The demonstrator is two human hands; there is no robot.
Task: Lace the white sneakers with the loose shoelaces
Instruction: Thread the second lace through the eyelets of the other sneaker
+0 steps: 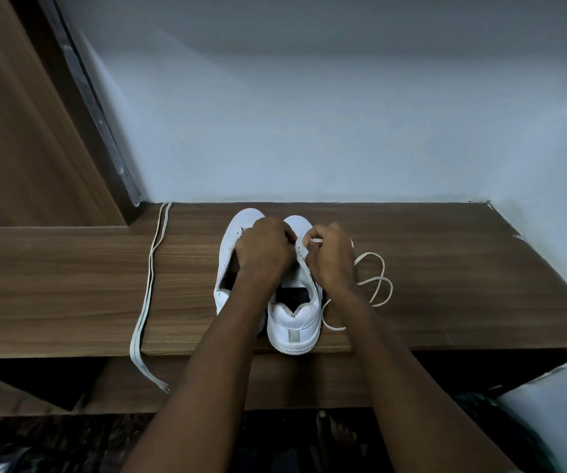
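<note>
The right hand (331, 256) pinches the tip of a white shoelace (374, 281) at the eyelets of the right sneaker (295, 322) — the left hand (263, 249), fingers curled, grips that shoe's near flap beside it. The lace trails off in loops to the right of the grip. The left sneaker (232, 240) stands touching, further left. Well beyond it — a second lace (147, 288) hangs over the wooden shelf (446, 285).
</note>
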